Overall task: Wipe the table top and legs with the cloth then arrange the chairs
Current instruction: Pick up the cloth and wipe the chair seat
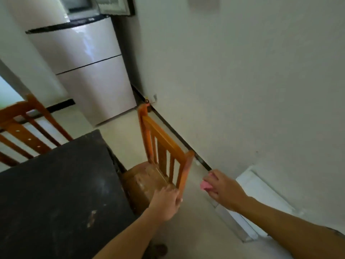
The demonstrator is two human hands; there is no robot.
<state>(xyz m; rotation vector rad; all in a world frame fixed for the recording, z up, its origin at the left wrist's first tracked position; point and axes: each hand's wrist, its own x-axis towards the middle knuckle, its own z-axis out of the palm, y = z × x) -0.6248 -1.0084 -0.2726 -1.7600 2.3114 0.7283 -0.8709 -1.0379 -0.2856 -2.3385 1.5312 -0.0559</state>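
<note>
Chair (pixel 164 156) upright — seat toward table (pixel 56 184)

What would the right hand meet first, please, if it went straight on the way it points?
The right hand, holding the cloth, would probably meet the backrest of the chair first, near the post the left hand grips; depth is unclear.

No legible text or labels anywhere

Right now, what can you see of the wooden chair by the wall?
The chair is orange-brown wood with a vertical-slatted back and a worn brown seat. It stands upright on the pale floor between the dark table and the wall, seat toward the table. The left hand grips its near back post.
</note>
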